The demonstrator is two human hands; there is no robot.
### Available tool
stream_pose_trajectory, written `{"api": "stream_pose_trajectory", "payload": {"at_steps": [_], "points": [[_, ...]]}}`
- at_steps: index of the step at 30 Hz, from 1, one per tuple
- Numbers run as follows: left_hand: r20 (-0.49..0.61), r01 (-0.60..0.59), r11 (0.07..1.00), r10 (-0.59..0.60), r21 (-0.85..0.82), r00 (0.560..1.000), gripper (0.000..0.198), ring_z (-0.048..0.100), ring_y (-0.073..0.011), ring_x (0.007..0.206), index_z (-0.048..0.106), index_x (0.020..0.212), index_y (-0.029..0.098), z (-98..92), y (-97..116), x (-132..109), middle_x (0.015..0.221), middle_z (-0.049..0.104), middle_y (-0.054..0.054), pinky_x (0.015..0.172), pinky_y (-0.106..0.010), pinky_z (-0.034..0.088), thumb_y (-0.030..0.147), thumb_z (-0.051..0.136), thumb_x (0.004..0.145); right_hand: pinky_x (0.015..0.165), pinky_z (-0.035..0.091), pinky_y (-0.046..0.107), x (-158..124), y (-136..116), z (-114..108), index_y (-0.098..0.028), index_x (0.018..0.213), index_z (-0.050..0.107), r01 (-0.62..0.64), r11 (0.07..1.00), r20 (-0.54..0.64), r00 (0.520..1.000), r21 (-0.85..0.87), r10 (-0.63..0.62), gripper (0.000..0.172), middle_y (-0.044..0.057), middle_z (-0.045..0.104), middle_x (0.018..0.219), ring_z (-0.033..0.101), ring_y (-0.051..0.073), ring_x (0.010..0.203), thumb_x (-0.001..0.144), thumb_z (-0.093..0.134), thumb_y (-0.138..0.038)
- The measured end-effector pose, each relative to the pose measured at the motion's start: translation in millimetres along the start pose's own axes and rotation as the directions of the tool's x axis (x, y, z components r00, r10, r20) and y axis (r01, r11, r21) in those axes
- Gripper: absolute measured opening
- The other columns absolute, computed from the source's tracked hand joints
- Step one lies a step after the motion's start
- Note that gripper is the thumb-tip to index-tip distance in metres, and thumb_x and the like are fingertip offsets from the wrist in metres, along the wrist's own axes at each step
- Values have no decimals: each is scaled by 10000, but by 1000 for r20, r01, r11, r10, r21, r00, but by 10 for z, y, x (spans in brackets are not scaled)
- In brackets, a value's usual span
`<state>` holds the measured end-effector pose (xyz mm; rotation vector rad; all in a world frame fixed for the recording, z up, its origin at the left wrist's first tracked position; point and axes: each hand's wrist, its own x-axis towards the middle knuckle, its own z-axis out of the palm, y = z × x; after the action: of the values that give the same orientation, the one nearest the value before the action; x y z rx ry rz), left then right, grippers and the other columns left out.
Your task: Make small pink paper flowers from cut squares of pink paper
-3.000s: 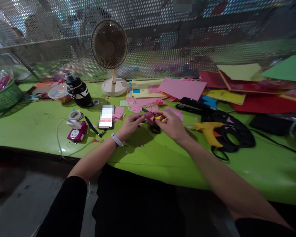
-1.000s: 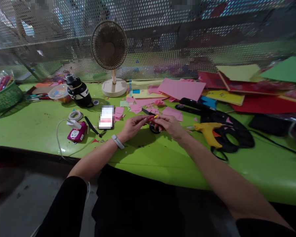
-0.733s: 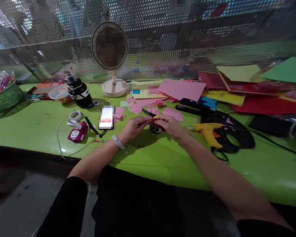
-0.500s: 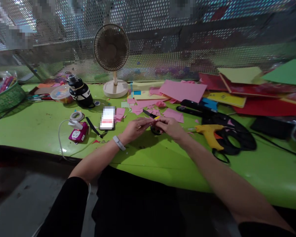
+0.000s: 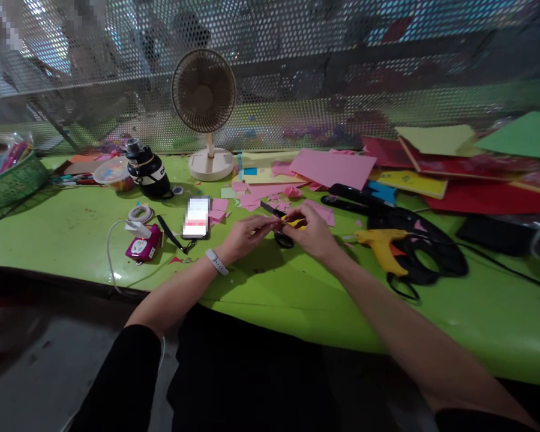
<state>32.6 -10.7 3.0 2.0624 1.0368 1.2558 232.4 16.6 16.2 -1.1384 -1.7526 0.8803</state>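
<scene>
Both my hands meet over the green table [image 5: 72, 228], just above black scissors [image 5: 279, 229] that lie on it. My left hand [image 5: 245, 235], a white band on its wrist, pinches a small pink paper piece between its fingertips. My right hand [image 5: 312, 231] is closed on the same small work, where a bit of yellow paper [image 5: 296, 223] shows at its fingers. Pink paper scraps [image 5: 252, 198] are strewn just behind my hands.
A phone [image 5: 197, 217], a tape roll [image 5: 140, 212] and a pink plug adapter [image 5: 140, 246] lie to the left. A yellow glue gun [image 5: 382, 246] with black cable is on the right. A desk fan [image 5: 204, 108], a black bottle [image 5: 147, 169], coloured paper sheets [image 5: 333, 165] and a green basket [image 5: 13, 183] stand behind.
My hands stayed together over the scissors, working the small paper piece. My right hand turned so the yellow bit shows again. The view shifted slightly.
</scene>
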Motion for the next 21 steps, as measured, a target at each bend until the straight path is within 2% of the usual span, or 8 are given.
{"api": "stream_pose_trajectory", "payload": {"at_steps": [6,10,13,17,21], "points": [[-15,119,978,-123,-172,992,301,720,-176,898,759,1124,177,10,-9,-3,1087,773,-123,801,-330,590,385,662,929,724,499,394,-10,-18,-2,-226,867,634,-18,997,196,981,78,2,317,53,674,852,613,218,768,725,764,-478],[6,238,908,-252,-344,968,376,695,-138,760,770,1051,152,15,32,13,957,777,-100,697,-277,560,477,718,868,714,498,374,9,43,16,-211,837,667,-95,978,261,964,186,44,349,42,694,813,615,196,731,691,790,-504],[32,313,846,-332,-431,943,432,676,-121,708,766,1006,141,12,60,27,878,762,-76,688,-266,547,521,772,800,679,484,345,20,102,30,-201,838,690,-124,965,272,960,230,59,395,37,694,799,603,178,711,688,809,-546],[49,412,800,-436,-436,899,466,611,-89,620,749,879,133,-4,91,37,739,708,-28,629,-230,497,582,781,759,618,460,316,16,119,46,-203,801,704,-129,958,244,968,254,66,437,33,682,764,574,163,672,661,826,-599],[105,547,717,-562,-432,820,437,613,-91,596,700,777,151,-19,140,39,714,683,-6,580,-222,466,585,742,803,574,427,298,2,80,57,-210,768,687,-151,952,193,976,268,101,438,14,658,710,533,145,616,657,825,-611]]}}
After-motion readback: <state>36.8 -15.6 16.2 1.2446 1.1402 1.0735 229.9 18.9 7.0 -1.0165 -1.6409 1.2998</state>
